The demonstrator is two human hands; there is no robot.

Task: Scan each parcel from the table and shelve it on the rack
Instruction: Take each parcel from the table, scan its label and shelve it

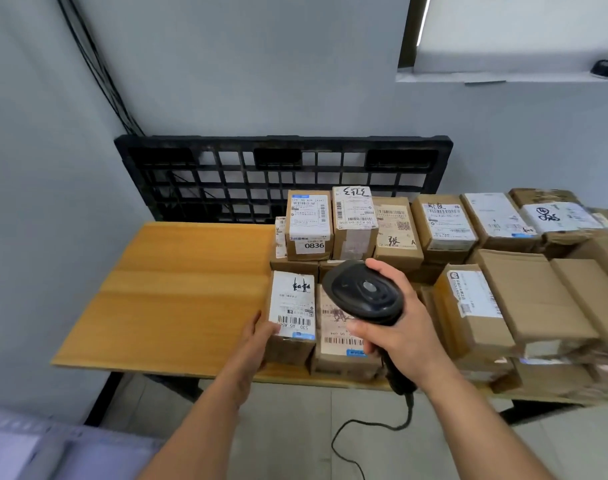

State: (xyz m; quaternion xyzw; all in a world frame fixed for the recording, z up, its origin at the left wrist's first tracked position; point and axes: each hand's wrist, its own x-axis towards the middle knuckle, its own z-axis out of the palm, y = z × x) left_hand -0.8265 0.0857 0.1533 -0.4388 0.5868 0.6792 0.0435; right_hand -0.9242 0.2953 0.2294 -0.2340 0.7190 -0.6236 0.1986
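Parcel (292, 306): 1 small labelled carton, just left of scanner (365, 292); likely light and stiff.
Left hand (257, 332): clasps the carton's left side; opposite sides suit lifting.
Right hand (399, 330): wrapped round scanner handle.

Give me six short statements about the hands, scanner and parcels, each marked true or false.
1. The right hand holds the scanner. True.
2. The left hand is idle at the person's side. False: it holds the front-left parcel, thumb on its label.
3. The scanner is cordless. False: a cable hangs from its handle.
4. A black pallet leans on the wall behind the table. True.
5. The 0836 parcel lies on the floor. False: it stands in the back row, on other parcels.
6. Parcels crowd the table's right part. True.
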